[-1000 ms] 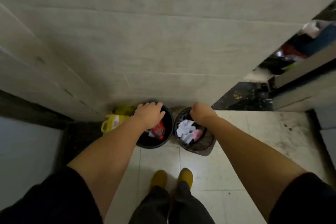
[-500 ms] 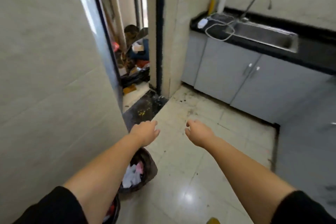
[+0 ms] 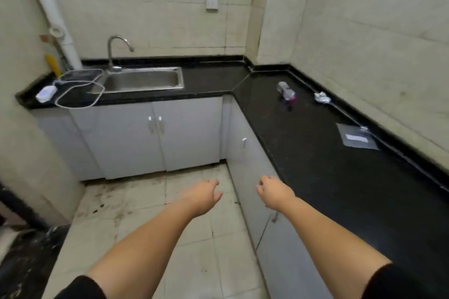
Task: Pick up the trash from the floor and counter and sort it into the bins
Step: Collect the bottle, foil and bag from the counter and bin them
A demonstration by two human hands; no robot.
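Both hands empty right now; left hand point(image 3: 202, 195) and right hand point(image 3: 273, 192) loosely spread over the floor point(image 3: 194, 238). Counter point(image 3: 315, 165) isn't done: crushed bottle point(image 3: 286, 91) at 1 o'clock, crumpled wrapper point(image 3: 322, 98) beside it, flat plastic packet point(image 3: 356, 139) at 2; no bins in view.

Nothing here reads clearly: the plastic bag point(image 3: 357, 138) on the black counter point(image 3: 315, 153) carries a white label, too blurred to make out.
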